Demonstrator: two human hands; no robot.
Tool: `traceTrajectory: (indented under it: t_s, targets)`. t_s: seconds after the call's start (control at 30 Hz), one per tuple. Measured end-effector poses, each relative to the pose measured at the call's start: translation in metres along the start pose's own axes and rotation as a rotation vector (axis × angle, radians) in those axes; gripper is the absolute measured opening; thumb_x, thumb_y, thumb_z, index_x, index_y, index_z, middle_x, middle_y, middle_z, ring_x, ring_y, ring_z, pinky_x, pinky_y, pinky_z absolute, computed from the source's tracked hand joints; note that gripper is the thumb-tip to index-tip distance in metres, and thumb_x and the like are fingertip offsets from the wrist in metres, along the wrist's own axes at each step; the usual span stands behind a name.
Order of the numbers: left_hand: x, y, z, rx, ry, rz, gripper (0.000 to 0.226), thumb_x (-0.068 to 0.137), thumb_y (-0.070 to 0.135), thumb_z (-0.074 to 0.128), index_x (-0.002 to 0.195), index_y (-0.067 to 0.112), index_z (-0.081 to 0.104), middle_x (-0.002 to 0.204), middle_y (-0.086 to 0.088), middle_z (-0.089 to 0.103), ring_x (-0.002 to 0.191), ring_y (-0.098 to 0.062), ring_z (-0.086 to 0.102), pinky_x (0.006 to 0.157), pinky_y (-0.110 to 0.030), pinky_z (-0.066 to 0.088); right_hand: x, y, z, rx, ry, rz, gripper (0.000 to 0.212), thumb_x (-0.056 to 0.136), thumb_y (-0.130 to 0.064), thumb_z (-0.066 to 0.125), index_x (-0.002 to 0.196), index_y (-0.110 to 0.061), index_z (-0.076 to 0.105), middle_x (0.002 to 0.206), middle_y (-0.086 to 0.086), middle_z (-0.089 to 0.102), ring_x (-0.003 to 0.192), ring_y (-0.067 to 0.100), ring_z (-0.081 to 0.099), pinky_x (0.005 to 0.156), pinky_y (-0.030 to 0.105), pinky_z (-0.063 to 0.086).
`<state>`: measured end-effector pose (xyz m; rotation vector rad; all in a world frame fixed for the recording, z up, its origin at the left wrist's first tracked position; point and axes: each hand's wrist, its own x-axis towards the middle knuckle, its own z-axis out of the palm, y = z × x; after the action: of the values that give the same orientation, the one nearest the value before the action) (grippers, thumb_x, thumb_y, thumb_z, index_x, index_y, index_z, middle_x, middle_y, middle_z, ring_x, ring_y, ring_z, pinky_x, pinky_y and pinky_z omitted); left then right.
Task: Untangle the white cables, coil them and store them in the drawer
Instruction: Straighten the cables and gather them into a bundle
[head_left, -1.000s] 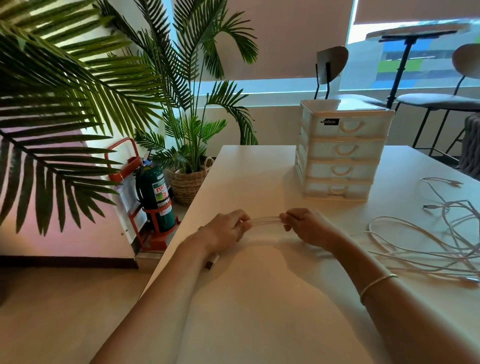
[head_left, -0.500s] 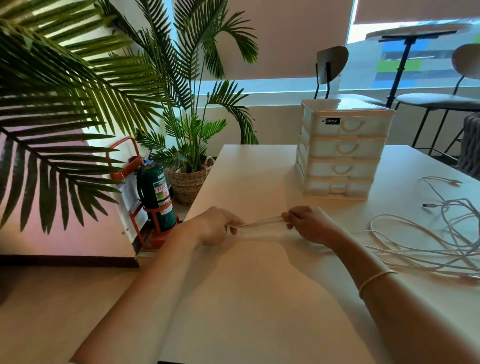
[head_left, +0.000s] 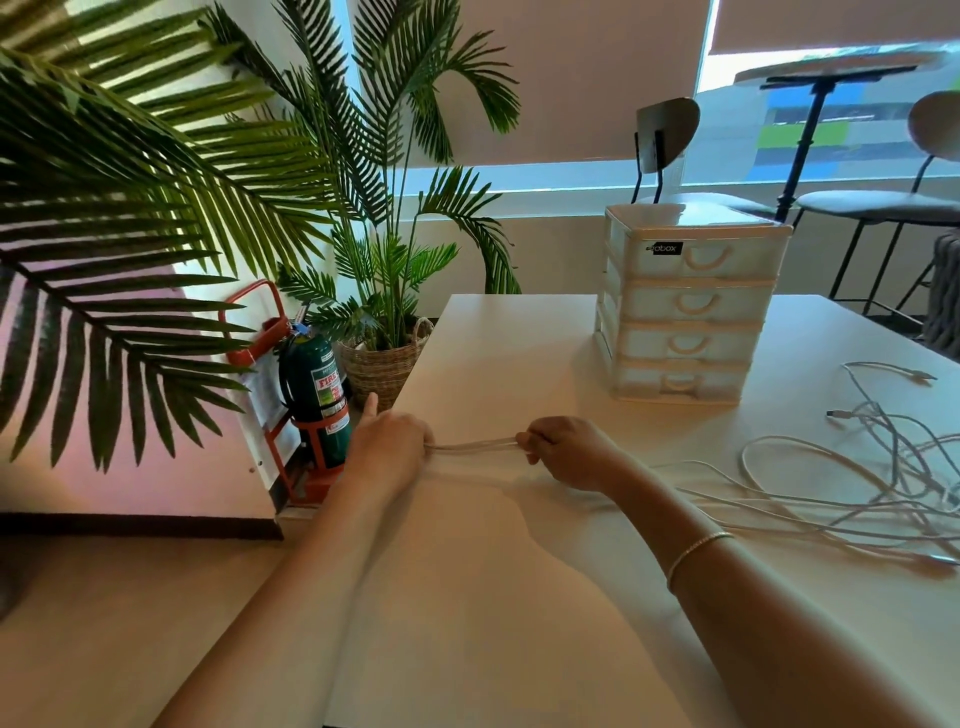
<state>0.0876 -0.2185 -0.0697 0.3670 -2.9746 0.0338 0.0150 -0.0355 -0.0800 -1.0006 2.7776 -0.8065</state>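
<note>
White cable (head_left: 472, 445) stretched between pinching left hand (head_left: 390, 441) and right hand (head_left: 569, 451)

L arm (head_left: 291, 566): bare, no sleeve seen | R arm (head_left: 779, 618): bare, no sleeve seen | R wrist: thin beaded bracelet (head_left: 696, 548), pale/silvery, single strand, well back from fingers | rings/nail detail: can't tell, too small

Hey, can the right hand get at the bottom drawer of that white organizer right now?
Probably not yet: the right hand is pinching a cable stretch together with the left hand. The path to the bottom drawer looks free.
</note>
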Motion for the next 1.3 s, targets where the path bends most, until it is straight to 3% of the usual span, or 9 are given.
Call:
traceTrajectory:
  t_s: [0.1,0.2,0.27,0.4,0.5,0.73,1.03,1.17,1.3]
  targets:
    - [0.004,0.002,0.002,-0.09,-0.144,0.074,0.041,0.09,0.005,0.042,0.121,0.025,0.058,0.129,0.002,0.055,0.128,-0.017,0.04,0.116,-0.045,-0.002,0.004,-0.002,0.004,0.002,-0.017,0.004,0.033,0.099,-0.025,0.038,0.092,-0.006,0.064,0.102,0.007,0.065,0.09,0.02,0.051,0.064,0.019,0.024]
    - [0.006,0.031,0.003,-0.462,-0.191,0.168,0.033,0.092,0.012,0.045,0.12,0.021,0.059,0.126,-0.002,0.059,0.118,-0.019,0.05,0.1,-0.028,0.034,0.003,-0.005,0.003,-0.053,-0.061,0.016,0.034,0.099,-0.026,0.036,0.095,-0.008,0.064,0.107,0.007,0.064,0.096,0.021,0.053,0.068,0.022,0.026]
    - [0.005,0.052,0.004,-0.624,-0.166,0.153,0.027,0.094,0.017,0.041,0.105,0.016,0.066,0.112,-0.006,0.066,0.107,-0.022,0.057,0.087,-0.026,0.04,0.003,-0.006,0.0,-0.058,-0.099,0.032,0.035,0.099,-0.024,0.034,0.1,-0.006,0.063,0.111,0.006,0.064,0.099,0.021,0.054,0.073,0.024,0.031]
    - [0.004,0.065,0.015,-0.696,-0.163,0.141,0.028,0.097,0.017,0.037,0.095,0.009,0.064,0.099,-0.009,0.064,0.092,-0.024,0.054,0.068,-0.022,0.03,0.002,-0.002,-0.006,0.297,-0.159,0.175,0.028,0.097,-0.015,0.041,0.08,-0.013,0.063,0.085,-0.002,0.067,0.062,0.005,0.049,0.058,0.016,0.036]
    - [0.004,0.062,0.02,-0.679,-0.172,0.179,0.033,0.1,0.028,0.035,0.103,0.008,0.062,0.106,-0.011,0.064,0.093,-0.024,0.054,0.073,-0.026,0.033,-0.003,0.004,-0.016,0.567,-0.289,0.294,0.027,0.096,-0.008,0.042,0.073,-0.009,0.055,0.048,-0.005,0.053,0.039,0.005,0.038,0.04,0.015,0.027]
    - [0.004,0.059,0.024,-0.618,-0.171,0.218,0.028,0.099,0.032,0.036,0.08,0.018,0.051,0.076,0.001,0.051,0.075,-0.018,0.046,0.065,-0.024,0.03,-0.009,0.018,-0.025,0.344,-0.196,0.254,0.03,0.098,-0.019,0.043,0.074,-0.013,0.059,0.059,0.001,0.042,0.049,0.011,0.033,0.043,0.017,0.026]
    - [0.007,0.057,0.026,-0.559,-0.149,0.188,0.026,0.101,0.026,0.032,0.088,0.018,0.052,0.106,-0.012,0.063,0.091,-0.023,0.054,0.078,-0.029,0.036,-0.017,0.013,-0.031,0.048,-0.347,0.146,0.026,0.094,-0.007,0.039,0.102,-0.007,0.063,0.069,-0.008,0.057,0.056,0.007,0.05,0.051,0.014,0.041]
    - [0.004,0.057,0.026,-0.543,-0.209,0.228,0.027,0.1,0.024,0.033,0.095,0.011,0.056,0.108,-0.015,0.062,0.1,-0.029,0.055,0.087,-0.034,0.039,-0.008,0.018,-0.025,0.063,-0.137,0.184,0.026,0.088,0.003,0.043,0.098,0.0,0.066,0.065,-0.006,0.048,0.065,0.011,0.043,0.053,0.017,0.03]
    - [0.004,0.057,0.025,-0.59,-0.192,0.2,0.028,0.1,0.029,0.035,0.102,0.008,0.053,0.106,-0.014,0.06,0.099,-0.029,0.053,0.084,-0.035,0.04,-0.013,0.016,-0.02,0.027,-0.106,0.144,0.025,0.096,-0.017,0.043,0.079,-0.018,0.063,0.065,-0.008,0.044,0.066,0.01,0.042,0.053,0.018,0.029]
